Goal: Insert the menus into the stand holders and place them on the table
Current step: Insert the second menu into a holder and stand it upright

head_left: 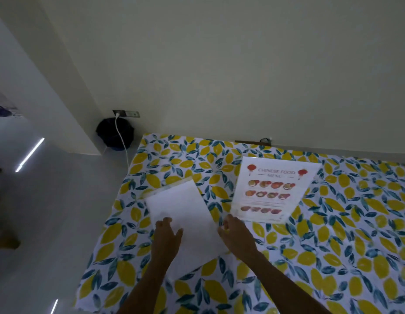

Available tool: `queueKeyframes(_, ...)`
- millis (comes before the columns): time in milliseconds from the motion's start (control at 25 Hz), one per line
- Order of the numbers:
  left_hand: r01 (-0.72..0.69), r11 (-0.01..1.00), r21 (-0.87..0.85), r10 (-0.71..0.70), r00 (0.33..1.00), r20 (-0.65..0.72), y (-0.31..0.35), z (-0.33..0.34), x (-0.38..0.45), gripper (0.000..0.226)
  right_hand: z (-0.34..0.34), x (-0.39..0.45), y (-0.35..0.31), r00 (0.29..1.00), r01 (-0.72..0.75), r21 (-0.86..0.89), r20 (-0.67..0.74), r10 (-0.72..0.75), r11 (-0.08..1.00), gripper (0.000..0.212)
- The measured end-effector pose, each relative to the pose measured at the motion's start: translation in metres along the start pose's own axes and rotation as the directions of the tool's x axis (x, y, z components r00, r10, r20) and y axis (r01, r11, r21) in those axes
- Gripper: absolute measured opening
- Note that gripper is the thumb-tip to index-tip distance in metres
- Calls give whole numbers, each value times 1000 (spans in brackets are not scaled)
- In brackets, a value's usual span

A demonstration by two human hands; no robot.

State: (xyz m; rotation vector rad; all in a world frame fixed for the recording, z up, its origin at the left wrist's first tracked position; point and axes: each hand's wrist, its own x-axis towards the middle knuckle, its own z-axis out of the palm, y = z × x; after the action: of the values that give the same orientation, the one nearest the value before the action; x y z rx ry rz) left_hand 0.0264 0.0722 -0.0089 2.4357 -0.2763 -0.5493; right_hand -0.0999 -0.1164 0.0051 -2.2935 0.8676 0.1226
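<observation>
A white sheet, a menu lying blank side up, rests on the lemon-print table at its left part. My left hand lies flat on the sheet's near half with fingers spread. My right hand touches the sheet's right edge with its fingers curled; whether it pinches the paper is unclear. A clear holder with a "Chinese Food Menu" in it sits to the right of the sheet, near the wall. A transparent edge peeks out beyond the white sheet's far left side.
The table's left edge drops to a pale floor. A dark bin stands in the corner by the wall, with a white cable running from a wall socket. The wall borders the table's far edge.
</observation>
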Motion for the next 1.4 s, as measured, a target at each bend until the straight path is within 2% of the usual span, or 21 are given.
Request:
queueKeyframes(160,82,994,-76,-84,996,-21,-34,-9,5,48,49,13,-20,997,-54,-78,56,59,995,45)
queueKeyframes(280,152,983,-107,-158,987,-43,-37,-9,5,53,71,10,-26,996,-92,-152,-14,91,984,44)
queueKeyframes(400,156,977,-148,-158,987,1,-38,-8,2,53,72,7,-32,989,-149,-124,-26,147,981,40)
queueKeyframes(520,131,970,-207,-133,991,2,-49,-13,8,50,59,6,-33,965,-257,87,-39,261,962,33)
queueKeyframes(680,57,974,-220,-59,998,-1,-66,-35,6,31,49,-12,-23,968,-244,246,6,251,938,32)
queueKeyframes(760,8,980,-201,1,999,44,-74,-50,4,19,42,-25,-15,954,-289,456,61,295,842,25)
queueKeyframes(840,-29,979,-204,55,990,127,-81,-68,5,22,29,-45,-14,937,-328,631,122,327,703,27)
queueKeyframes(960,-142,978,-153,169,968,184,-82,-88,-6,34,10,-82,-17,964,-253,734,135,230,630,20)
queueKeyframes(1080,-228,964,-134,245,962,122,-73,-91,-31,30,3,-107,-13,990,-129,685,51,130,717,19)
queueKeyframes(1160,-320,944,-76,325,944,60,-71,-93,-40,29,-2,-113,-10,994,-82,678,0,110,731,19)
queueKeyframes(1320,-281,954,-108,291,952,96,-52,-109,-45,25,-19,-116,-16,992,11,632,-106,72,775,24)
queueKeyframes(1400,-389,921,-35,390,914,111,-45,-114,-37,27,-25,-107,-19,988,48,599,-145,49,799,28)
